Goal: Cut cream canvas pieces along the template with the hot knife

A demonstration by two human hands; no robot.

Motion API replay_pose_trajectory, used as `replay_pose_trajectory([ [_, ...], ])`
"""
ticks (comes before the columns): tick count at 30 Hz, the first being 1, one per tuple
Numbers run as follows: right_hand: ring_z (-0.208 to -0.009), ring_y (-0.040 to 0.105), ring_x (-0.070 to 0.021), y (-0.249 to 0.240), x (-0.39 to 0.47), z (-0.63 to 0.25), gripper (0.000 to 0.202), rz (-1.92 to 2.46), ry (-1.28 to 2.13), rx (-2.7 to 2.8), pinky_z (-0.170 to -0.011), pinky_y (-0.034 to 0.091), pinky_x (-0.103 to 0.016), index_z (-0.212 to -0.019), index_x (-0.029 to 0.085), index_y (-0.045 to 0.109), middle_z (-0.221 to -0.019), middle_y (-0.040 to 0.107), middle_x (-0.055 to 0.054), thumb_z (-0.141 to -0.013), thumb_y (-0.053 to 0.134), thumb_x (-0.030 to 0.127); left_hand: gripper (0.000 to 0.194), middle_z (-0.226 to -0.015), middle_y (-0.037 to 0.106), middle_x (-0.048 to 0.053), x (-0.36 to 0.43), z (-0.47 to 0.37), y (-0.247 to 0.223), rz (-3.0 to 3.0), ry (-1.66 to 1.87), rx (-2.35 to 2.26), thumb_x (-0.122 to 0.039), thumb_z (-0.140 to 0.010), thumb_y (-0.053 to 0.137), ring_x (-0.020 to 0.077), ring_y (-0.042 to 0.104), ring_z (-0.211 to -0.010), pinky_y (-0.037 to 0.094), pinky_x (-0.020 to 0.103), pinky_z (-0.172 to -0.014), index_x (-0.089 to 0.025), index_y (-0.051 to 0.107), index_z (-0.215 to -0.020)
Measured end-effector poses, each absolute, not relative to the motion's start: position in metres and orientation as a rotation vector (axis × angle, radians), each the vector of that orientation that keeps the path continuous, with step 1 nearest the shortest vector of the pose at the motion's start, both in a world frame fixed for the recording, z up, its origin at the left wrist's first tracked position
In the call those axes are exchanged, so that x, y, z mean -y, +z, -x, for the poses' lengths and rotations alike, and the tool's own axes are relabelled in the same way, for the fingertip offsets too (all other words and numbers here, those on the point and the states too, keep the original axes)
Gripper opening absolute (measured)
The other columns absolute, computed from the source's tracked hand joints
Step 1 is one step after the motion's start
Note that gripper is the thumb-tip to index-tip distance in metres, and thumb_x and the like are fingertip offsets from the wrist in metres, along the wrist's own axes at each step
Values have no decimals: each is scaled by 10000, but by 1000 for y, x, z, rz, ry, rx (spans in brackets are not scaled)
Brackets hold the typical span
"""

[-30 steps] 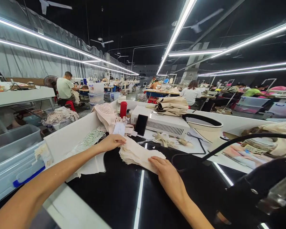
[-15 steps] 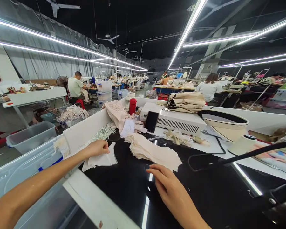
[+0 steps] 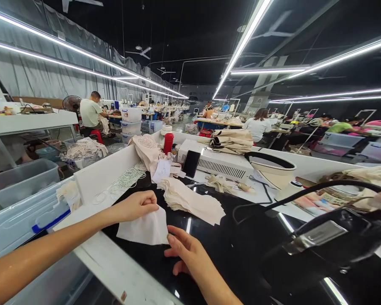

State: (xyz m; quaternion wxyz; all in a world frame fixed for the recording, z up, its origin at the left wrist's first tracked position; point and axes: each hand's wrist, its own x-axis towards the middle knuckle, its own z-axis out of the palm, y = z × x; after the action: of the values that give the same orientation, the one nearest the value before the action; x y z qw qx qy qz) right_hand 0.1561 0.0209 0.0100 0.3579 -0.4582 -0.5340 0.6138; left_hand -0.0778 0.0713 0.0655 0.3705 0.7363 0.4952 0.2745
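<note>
The left hand (image 3: 135,206) has its grip closed on the upper edge of the white fabric piece (image 3: 147,228), which is in front of the stack of cream fabric pieces (image 3: 193,201) on the black desk (image 3: 238,250). The right hand (image 3: 190,252) has its grip released, fingers parted beside the piece's right edge; contact cannot be confirmed. Status, as judged from this view: one piece is in hand and separate from the stack, the stacked pieces lie loose and unheld, and the numbers finished or remaining cannot be determined.
</note>
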Motion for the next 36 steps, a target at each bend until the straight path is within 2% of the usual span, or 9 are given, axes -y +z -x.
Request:
replay_pose_trajectory([
  [3, -652, 639, -110, 17, -14, -155, 576, 1141, 1748, 1301, -449, 432, -151, -861, 149, 745, -804, 688, -45, -685, 873, 682, 308, -601, 389, -97, -62, 66, 67, -1830, 710, -1164, -510, -881, 605, 116, 322, -565, 276, 251, -558, -210, 542, -914],
  [5, -618, 586, -84, 21, -11, -157, 567, 1115, 1797, 1272, -466, 410, -147, -757, 150, 700, -723, 645, -12, -644, 914, 663, 304, -597, 396, -104, -59, 61, 68, -1793, 722, -1124, -493, -881, 611, 113, 318, -562, 271, 247, -549, -205, 557, -963],
  [15, -503, 456, -52, 8, -5, -170, 589, 1020, 1974, 1200, -478, 358, -196, -736, 157, 682, -635, 593, 32, -557, 979, 634, 324, -592, 446, -109, -51, 46, 63, -1646, 763, -1026, -447, -831, 639, 108, 356, -547, 293, 236, -532, -208, 520, -1016],
  [17, -533, 474, -64, 6, -3, -169, 608, 997, 2006, 1176, -508, 390, -205, -767, 158, 709, -662, 612, 20, -542, 975, 656, 293, -615, 484, -97, -45, 42, 64, -1655, 732, -988, -417, -838, 636, 111, 393, -564, 322, 236, -549, -204, 539, -1015],
  [21, -687, 610, -130, 12, -2, -165, 576, 893, 1919, 994, -709, 508, -267, -964, 184, 764, -770, 680, -13, -659, 928, 644, 270, -631, 489, -99, -37, 36, 70, -1726, 652, -906, -371, -860, 648, 111, 395, -588, 325, 233, -577, -199, 577, -1055],
  [24, -698, 620, -139, 21, -10, -167, 510, 913, 1769, 816, -731, 519, -276, -871, 189, 744, -732, 651, 2, -628, 975, 573, 324, -628, 466, -110, -40, 37, 76, -1792, 608, -899, -369, -873, 689, 108, 374, -589, 305, 230, -578, -196, 596, -1130],
  [27, -657, 558, -110, 31, -22, -176, 468, 934, 1631, 792, -648, 474, -231, -776, 193, 710, -676, 575, 37, -616, 994, 529, 355, -691, 546, -95, -48, 46, 82, -1984, 564, -989, -348, -901, 729, 118, 468, -633, 333, 231, -614, -208, 600, -1201],
  [32, -645, 481, -103, 46, -22, -201, 430, 951, 1391, 870, -573, 402, -226, -783, 204, 769, -768, 651, 14, -582, 1007, 500, 46, -991, 678, 12, -47, 71, 83, -2765, 613, -1247, -231, -1042, 601, 176, 643, -860, 362, 258, -670, -201, 635, -1040],
  [36, -722, 587, -151, 34, 3, -217, 258, 1137, 1299, 1308, -664, 462, -261, -799, 207, 794, -884, 761, -46, -744, 896, 437, 191, -833, 680, -29, -24, 87, 67, -2996, 317, -1011, -367, -1015, 718, 153, 637, -692, 322, 280, -569, -212, 660, -919],
])
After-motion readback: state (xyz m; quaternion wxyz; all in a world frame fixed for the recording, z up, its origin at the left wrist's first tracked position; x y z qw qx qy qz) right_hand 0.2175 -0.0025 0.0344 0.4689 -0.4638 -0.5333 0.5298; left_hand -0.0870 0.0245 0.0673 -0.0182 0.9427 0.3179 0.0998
